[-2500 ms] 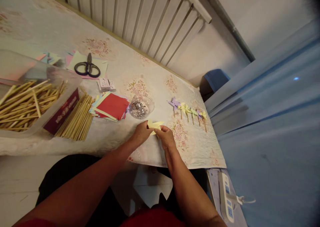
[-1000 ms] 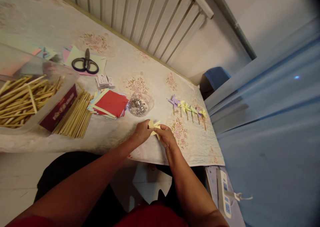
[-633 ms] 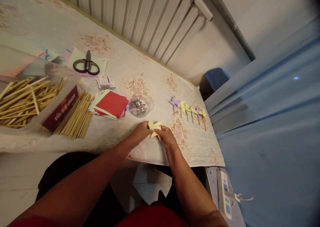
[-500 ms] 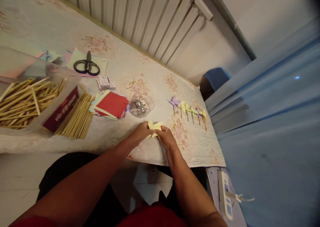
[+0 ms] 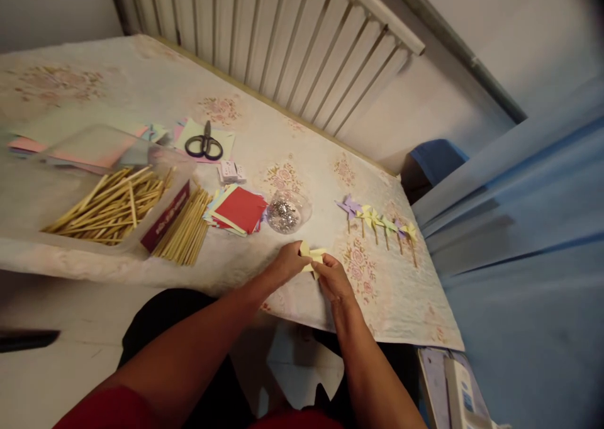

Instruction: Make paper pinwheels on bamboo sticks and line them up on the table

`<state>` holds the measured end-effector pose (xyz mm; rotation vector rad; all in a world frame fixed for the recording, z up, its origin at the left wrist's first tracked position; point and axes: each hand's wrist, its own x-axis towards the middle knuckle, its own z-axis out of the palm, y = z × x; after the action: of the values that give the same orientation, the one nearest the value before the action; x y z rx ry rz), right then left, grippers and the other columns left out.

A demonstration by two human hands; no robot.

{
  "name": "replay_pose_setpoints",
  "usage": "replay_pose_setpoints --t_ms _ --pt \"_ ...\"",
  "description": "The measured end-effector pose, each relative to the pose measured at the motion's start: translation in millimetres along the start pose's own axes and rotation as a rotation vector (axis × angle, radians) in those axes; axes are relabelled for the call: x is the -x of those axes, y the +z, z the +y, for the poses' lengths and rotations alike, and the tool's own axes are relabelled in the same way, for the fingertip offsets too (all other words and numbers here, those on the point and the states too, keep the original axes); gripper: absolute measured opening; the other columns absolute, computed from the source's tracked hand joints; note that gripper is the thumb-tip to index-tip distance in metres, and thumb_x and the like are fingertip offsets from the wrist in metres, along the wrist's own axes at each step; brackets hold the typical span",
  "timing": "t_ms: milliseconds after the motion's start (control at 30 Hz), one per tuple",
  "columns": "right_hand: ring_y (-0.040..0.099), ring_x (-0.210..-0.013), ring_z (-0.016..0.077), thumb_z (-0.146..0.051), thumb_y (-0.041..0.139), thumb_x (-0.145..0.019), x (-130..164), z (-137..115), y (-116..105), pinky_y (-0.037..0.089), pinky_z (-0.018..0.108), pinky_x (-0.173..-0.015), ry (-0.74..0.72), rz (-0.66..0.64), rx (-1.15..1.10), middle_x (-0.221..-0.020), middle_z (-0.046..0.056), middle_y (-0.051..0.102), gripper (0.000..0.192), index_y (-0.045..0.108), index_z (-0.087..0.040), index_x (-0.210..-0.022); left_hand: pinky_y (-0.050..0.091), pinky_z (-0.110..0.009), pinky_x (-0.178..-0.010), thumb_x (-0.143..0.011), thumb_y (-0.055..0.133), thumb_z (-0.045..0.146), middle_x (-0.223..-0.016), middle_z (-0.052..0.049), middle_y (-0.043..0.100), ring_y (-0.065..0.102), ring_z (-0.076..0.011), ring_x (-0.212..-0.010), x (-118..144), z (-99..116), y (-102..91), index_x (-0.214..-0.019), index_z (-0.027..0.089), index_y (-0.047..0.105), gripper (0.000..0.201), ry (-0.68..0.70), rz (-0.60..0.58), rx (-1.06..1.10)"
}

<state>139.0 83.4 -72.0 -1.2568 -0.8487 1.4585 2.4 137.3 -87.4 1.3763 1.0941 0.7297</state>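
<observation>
Near the table's front edge, a pale yellow paper pinwheel (image 5: 313,253) is pinched between my two hands. My left hand (image 5: 289,263) grips it from the left, thumb across its front. From the right, my right hand (image 5: 336,277) has thumb and fingertips closed on its middle and lower part. Whether a stick is behind the paper is hidden. Just beyond my hands sits a clear round dish of small metal pins (image 5: 284,214). Left of that lies a stack of coloured paper squares (image 5: 240,207), red on top.
Several finished pinwheels (image 5: 370,217) on sticks lie in a row at right. Further left are a bundle of sticks (image 5: 186,231), a clear plastic box (image 5: 134,245) of sticks, scissors (image 5: 204,143) on paper and small white boxes (image 5: 231,171). A power strip (image 5: 462,394) is at lower right.
The whole view has swung left, so everything appears further right. My right thumb and fingers have shifted on the yellow pinwheel, which is tilted a little differently. Both hands still hold it.
</observation>
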Motion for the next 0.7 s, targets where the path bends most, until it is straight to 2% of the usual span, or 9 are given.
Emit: replay_pose_setpoints --t_ms 167,300,467,633,700 --pt "0.064 -0.067 0.0169 -0.032 0.081 -0.062 3 -2 3 0.048 0.028 -0.069 0.011 0.015 0.015 -0.078 0.003 0.073 0.027 0.07 -0.018 -0.083 0.034 -0.022 -0.056 -0.066 0.061 0.018 -0.073 0.002 0.06 0.049 -0.0119 -0.065 1 -3 0.2 -0.08 0.014 0.059 0.014 -0.005 -0.001 0.012" --pt "0.066 -0.069 0.019 -0.034 0.083 -0.06 5 -1 4 0.05 0.029 -0.067 0.021 0.045 0.03 -0.078 0.003 0.073 0.03 0.069 -0.018 -0.082 0.034 -0.022 -0.056 -0.065 0.062 0.016 -0.071 0.002 0.06 0.049 -0.0123 -0.066 5 4 -1.8 -0.078 0.014 0.06 0.014 -0.024 0.01 0.002" --pt "0.067 -0.074 0.0204 -0.035 0.083 -0.063 5 0 5 0.051 0.031 -0.07 0.015 0.016 0.038 -0.082 0.004 0.073 0.03 0.07 -0.02 -0.085 0.034 -0.023 -0.056 -0.065 0.062 0.016 -0.071 0.001 0.06 0.049 -0.0125 -0.065 11 13 -4.6 -0.079 0.013 0.061 0.014 -0.044 -0.005 -0.011" --pt "0.066 -0.069 0.0191 -0.037 0.083 -0.061 4 4 4 0.051 0.032 -0.07 0.014 0.036 0.072 -0.078 0.003 0.072 0.033 0.07 -0.019 -0.084 0.034 -0.023 -0.054 -0.065 0.064 0.016 -0.073 -0.001 0.063 0.051 -0.0129 -0.065 12 10 -4.0 -0.081 0.012 0.063 0.017 -0.044 -0.026 0.035" --pt "0.064 -0.064 0.0179 -0.039 0.083 -0.06 4 3 1 0.05 0.031 -0.066 0.009 0.103 0.103 -0.072 0.002 0.07 0.032 0.069 -0.018 -0.08 0.036 -0.023 -0.055 -0.065 0.063 0.016 -0.077 -0.003 0.065 0.054 -0.0137 -0.066 12 9 -4.4 -0.084 0.012 0.064 0.019 -0.052 -0.03 0.069"
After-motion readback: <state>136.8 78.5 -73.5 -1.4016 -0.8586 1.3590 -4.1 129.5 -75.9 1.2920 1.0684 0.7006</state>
